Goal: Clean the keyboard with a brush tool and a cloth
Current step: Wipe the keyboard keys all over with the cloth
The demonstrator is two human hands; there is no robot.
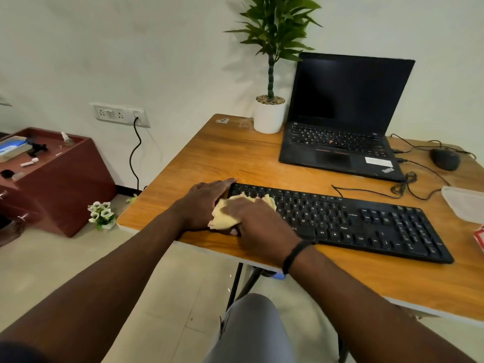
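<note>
A plain pale wall runs behind my wooden counter [235, 158], which sits in a corner with a potted plant [269, 111] and an open black laptop [337, 142] pushed to the far edge, I think to leave room in front for the work. The black keyboard [366, 224] lies at a slant along the near part of the counter, close enough that I can reach it without stretching. A mouse [445, 159] and its tangle of cable sit well off to the right, near a clear plastic lid [465, 203].

My right hand [258, 218] lies flat over the yellow cloth [222, 218], fingers spread and fairly straight, pressing it down onto the left end of the keyboard. The cloth is bunched under the palm, its folds showing past my fingertips and at the side towards my left hand. My left hand [203, 203] rests at the keyboard's left end, fingers extended along its far corner; I judge it is bracing the board so it does not slide while I wipe. Whether that hand also catches an edge of the cloth I cannot tell, since my right hand covers the spot.

Both forearms reach forward and inward, the right crossing over the counter's front edge. I see no brush anywhere here.
</note>
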